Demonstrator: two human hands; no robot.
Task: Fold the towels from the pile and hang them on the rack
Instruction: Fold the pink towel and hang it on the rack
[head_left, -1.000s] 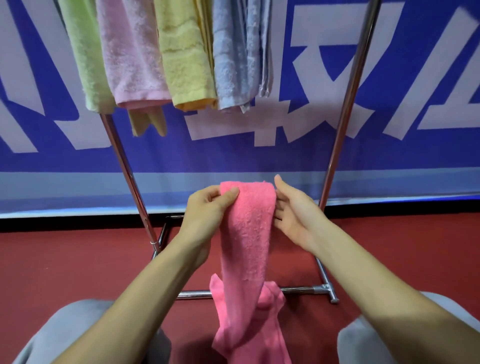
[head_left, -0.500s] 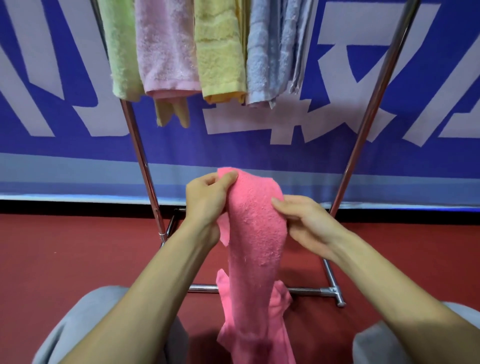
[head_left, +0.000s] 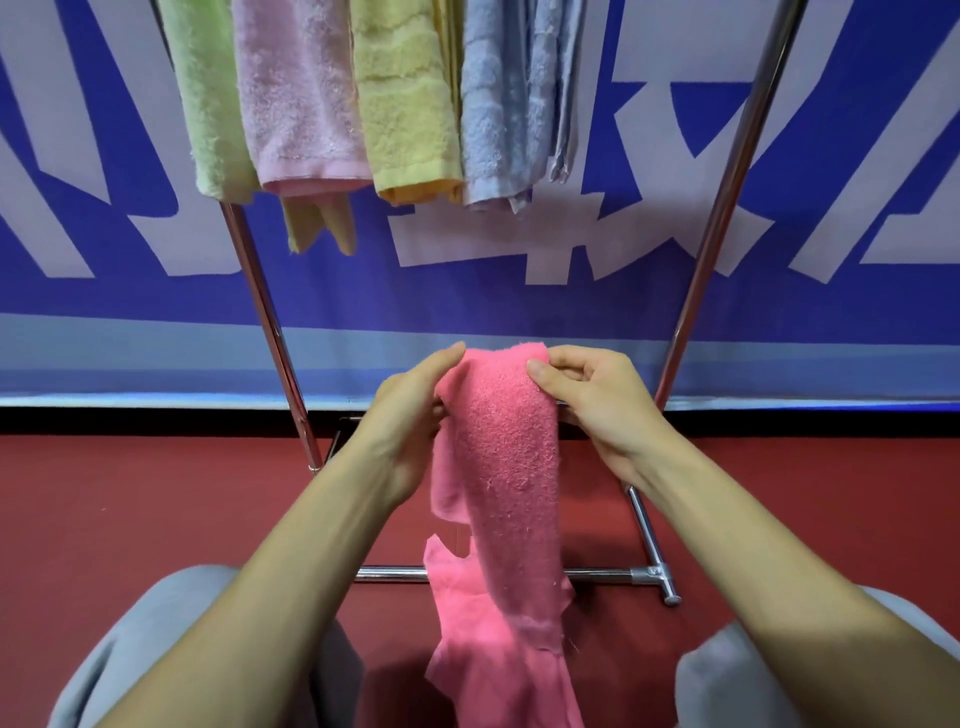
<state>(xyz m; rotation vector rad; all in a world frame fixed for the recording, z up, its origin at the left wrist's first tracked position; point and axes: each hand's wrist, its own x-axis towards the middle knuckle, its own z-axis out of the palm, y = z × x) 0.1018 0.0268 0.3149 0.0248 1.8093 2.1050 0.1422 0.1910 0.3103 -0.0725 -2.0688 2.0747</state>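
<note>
The left hand (head_left: 410, 415) and right hand (head_left: 597, 400) are pinching the pink towel (head_left: 509, 467), which is hanging below the curled fingers (head_left: 582, 370), and are best evening its edges before reaching for the rack (head_left: 722, 208) above.

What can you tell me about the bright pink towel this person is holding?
The pink towel is fuzzy terry cloth, gathered into a long narrow strip that hangs down from its top end. The left hand grips its top left edge; the right hand pinches the top right corner. Its lower part falls loose and rumpled between the person's knees.
</note>
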